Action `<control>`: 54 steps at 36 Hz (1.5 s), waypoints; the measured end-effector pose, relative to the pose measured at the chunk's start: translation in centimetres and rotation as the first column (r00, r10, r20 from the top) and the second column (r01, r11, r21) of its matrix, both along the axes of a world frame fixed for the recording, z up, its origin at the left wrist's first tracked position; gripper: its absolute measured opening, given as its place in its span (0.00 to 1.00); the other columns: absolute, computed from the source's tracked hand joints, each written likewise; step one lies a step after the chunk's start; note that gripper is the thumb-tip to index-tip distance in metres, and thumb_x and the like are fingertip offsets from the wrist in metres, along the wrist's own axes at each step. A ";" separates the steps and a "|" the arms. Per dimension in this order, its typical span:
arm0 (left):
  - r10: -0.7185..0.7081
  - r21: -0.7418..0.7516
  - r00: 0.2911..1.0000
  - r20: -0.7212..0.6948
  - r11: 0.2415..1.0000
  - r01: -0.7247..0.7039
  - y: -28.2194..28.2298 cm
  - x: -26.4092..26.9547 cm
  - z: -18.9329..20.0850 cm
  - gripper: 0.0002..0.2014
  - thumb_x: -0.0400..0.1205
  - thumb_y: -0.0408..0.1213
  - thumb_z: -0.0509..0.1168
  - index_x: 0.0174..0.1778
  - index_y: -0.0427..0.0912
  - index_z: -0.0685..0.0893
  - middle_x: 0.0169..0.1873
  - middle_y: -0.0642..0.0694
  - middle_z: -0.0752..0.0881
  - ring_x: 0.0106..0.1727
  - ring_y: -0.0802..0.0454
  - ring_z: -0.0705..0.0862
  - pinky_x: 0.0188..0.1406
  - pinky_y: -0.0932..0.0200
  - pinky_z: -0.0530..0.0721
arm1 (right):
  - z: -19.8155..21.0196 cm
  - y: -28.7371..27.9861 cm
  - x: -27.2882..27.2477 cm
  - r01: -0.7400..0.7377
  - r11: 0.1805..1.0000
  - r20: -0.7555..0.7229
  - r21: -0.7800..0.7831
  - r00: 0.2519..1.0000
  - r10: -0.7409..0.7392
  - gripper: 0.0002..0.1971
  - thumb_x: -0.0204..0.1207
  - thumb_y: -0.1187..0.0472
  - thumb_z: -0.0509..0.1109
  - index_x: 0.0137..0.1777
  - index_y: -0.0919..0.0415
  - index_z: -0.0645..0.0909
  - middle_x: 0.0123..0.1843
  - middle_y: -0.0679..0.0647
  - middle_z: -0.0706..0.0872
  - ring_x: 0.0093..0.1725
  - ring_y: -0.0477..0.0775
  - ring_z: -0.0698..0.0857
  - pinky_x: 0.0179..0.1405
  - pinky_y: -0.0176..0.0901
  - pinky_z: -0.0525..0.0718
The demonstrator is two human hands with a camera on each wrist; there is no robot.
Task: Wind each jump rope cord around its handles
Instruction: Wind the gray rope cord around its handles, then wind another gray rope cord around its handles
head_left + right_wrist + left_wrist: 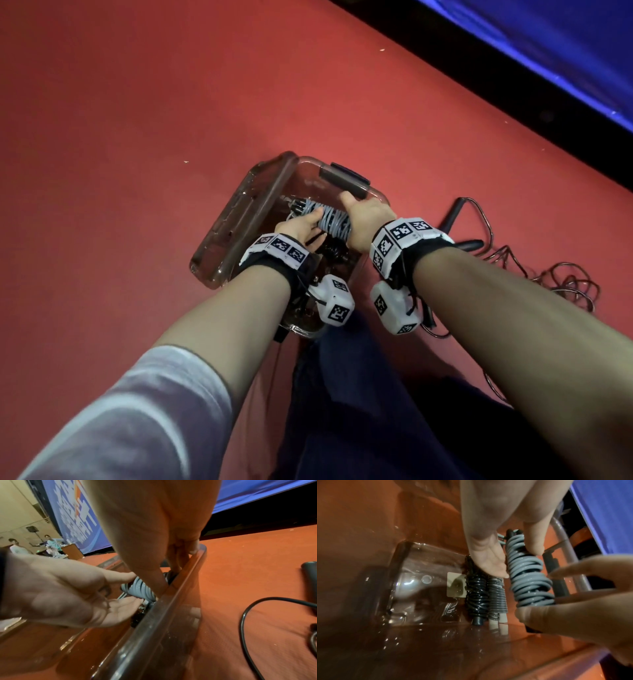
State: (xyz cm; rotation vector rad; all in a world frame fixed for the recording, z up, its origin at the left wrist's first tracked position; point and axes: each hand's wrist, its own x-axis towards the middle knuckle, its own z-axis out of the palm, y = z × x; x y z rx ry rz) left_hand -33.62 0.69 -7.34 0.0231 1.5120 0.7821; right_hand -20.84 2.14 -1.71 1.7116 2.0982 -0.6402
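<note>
Rope bundle (529, 573), grey cord wound on dark handles, held over clear bin (219, 222), two wound bundles (485, 595) lying inside.
Right hand (363, 219) grips bundle's far end; left hand (301, 228) open, fingers relaxed beside near end. Judged light, springy, slick; hold across coils so turns don't slip. Loose black rope (534, 260) right, unwound.

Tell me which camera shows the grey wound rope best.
The left wrist view: the grey wound rope fills mid-frame, coils clear, right hand pinching it. The head view shows it small between both hands. The right wrist view shows only a few coils behind the box wall.
</note>
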 end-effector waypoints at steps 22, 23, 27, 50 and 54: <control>-0.110 0.019 0.974 -0.196 0.993 0.116 1.4 -0.1 -3.5 0.27 0.75 0.41 0.77 0.61 0.24 0.78 0.40 0.37 0.90 0.37 0.51 0.91 0.45 0.53 0.90 | -2.7 1.2 -1.3 -0.221 0.962 0.188 -0.162 0.950 0.250 0.19 0.78 0.59 0.65 0.68 0.60 0.74 0.63 0.57 0.83 0.63 0.60 0.80 0.70 0.57 0.63; -0.106 0.026 0.975 -0.196 0.993 0.113 1.5 0.1 -3.4 0.28 0.75 0.40 0.77 0.61 0.22 0.78 0.38 0.36 0.90 0.35 0.50 0.91 0.42 0.53 0.91 | -2.7 1.2 -1.2 -0.214 0.968 0.139 -0.132 0.963 0.232 0.12 0.77 0.61 0.65 0.60 0.60 0.78 0.58 0.57 0.83 0.58 0.59 0.81 0.68 0.55 0.65; -0.276 -0.077 0.914 -0.296 0.961 0.265 1.3 0.0 -3.2 0.26 0.75 0.52 0.75 0.46 0.29 0.79 0.21 0.38 0.87 0.25 0.48 0.89 0.34 0.52 0.91 | -3.1 1.2 -0.8 -0.141 0.988 0.062 -0.063 0.987 0.145 0.06 0.76 0.66 0.64 0.47 0.59 0.82 0.46 0.55 0.84 0.44 0.57 0.78 0.64 0.50 0.69; -0.205 -0.025 0.937 -0.282 0.978 0.207 3.1 4.0 4.0 0.15 0.88 0.34 0.52 0.38 0.37 0.76 0.13 0.47 0.82 0.11 0.57 0.78 0.09 0.71 0.70 | 4.6 1.1 5.2 0.251 0.964 -0.443 0.085 0.876 -0.189 0.18 0.78 0.71 0.57 0.58 0.59 0.86 0.57 0.58 0.88 0.54 0.57 0.84 0.49 0.36 0.75; -0.228 0.025 0.934 -0.275 0.969 0.244 3.8 6.8 7.2 0.20 0.88 0.32 0.51 0.28 0.37 0.70 0.07 0.45 0.76 0.05 0.56 0.69 0.07 0.71 0.65 | 7.3 0.1 9.9 0.329 0.942 -0.400 0.072 0.874 -0.275 0.17 0.78 0.70 0.57 0.55 0.58 0.86 0.58 0.58 0.88 0.59 0.59 0.84 0.60 0.43 0.81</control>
